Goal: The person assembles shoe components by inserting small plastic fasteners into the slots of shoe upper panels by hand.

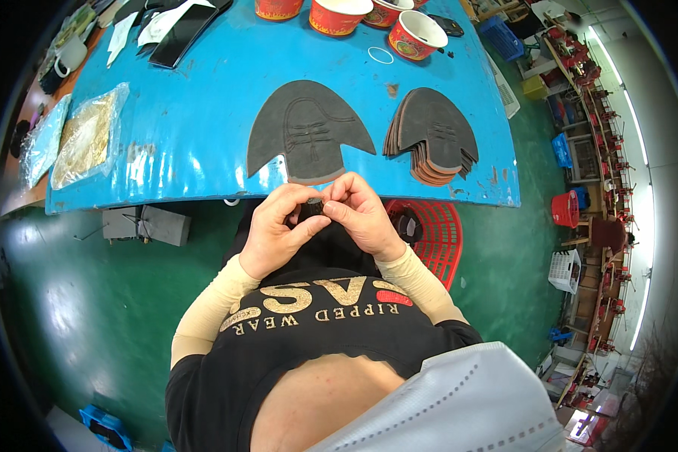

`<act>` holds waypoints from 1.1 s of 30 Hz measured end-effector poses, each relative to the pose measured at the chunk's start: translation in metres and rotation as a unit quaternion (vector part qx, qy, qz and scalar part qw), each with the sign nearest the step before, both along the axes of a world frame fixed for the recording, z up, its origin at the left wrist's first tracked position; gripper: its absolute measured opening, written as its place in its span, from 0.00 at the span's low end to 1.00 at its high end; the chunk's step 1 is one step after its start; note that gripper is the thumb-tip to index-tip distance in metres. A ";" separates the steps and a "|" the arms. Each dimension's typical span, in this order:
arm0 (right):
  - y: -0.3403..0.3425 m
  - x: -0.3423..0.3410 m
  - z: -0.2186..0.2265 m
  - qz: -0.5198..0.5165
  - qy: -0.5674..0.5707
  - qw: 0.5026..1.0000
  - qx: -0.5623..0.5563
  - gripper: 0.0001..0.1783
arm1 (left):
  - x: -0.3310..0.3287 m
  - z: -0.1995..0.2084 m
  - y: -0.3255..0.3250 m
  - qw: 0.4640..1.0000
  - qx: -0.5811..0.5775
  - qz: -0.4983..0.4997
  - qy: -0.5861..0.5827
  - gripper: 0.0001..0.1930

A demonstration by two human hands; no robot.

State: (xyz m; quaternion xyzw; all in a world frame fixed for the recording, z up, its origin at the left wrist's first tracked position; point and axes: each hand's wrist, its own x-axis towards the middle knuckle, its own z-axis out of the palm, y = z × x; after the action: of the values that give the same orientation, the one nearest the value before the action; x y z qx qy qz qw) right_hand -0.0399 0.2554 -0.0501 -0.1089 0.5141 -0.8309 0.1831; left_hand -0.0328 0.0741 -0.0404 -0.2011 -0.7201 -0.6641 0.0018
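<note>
While both hands are meeting just below the near edge of the blue table (pixel 203 143), the left hand (pixel 275 233) and the right hand (pixel 361 218) are pinching one small dark piece (pixel 314 205) between their fingertips. The left hand is curling closed, thumb and forefinger pressing on the piece from the left. The right hand is likewise closing on it from the right, its fingers bending over the top. What the piece is cannot be told; most of it is hidden by the fingers.

Just beyond the hands, a single dark grey shoe upper (pixel 309 132) is lying flat on the blue table, its rounded tip overhanging the near edge and nearly touching the fingers. To the right of it on the table, a stack of shoe uppers (pixel 433 135) of the same cut is resting fanned out. At the far edge of the table, red paper cups (pixel 416 34) are standing in a row. At the table's left end, clear plastic bags (pixel 89 135) with yellowish contents are lying. Under the table's near edge, right of the hands, a red plastic basket (pixel 437 241) is sitting on the green floor (pixel 90 301).
</note>
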 end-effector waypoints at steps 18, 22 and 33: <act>0.002 0.009 0.007 -0.100 0.093 0.985 0.109 0.12 | -0.008 -0.009 0.010 0.995 -0.052 0.033 0.074 0.07; 0.012 0.005 0.014 -0.133 0.081 0.978 0.139 0.13 | -0.011 -0.011 0.002 0.992 -0.086 0.036 0.089 0.08; 0.018 -0.080 -0.004 -0.220 0.338 0.789 0.464 0.09 | -0.029 -0.019 0.012 0.921 -0.262 0.071 0.279 0.12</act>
State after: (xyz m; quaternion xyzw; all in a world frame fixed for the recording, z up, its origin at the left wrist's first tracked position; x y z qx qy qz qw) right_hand -0.1195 0.2732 -0.0536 -0.1688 0.8767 -0.4204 -0.1619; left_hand -0.0619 0.0858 -0.0595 -0.3195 -0.8511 -0.3670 0.1970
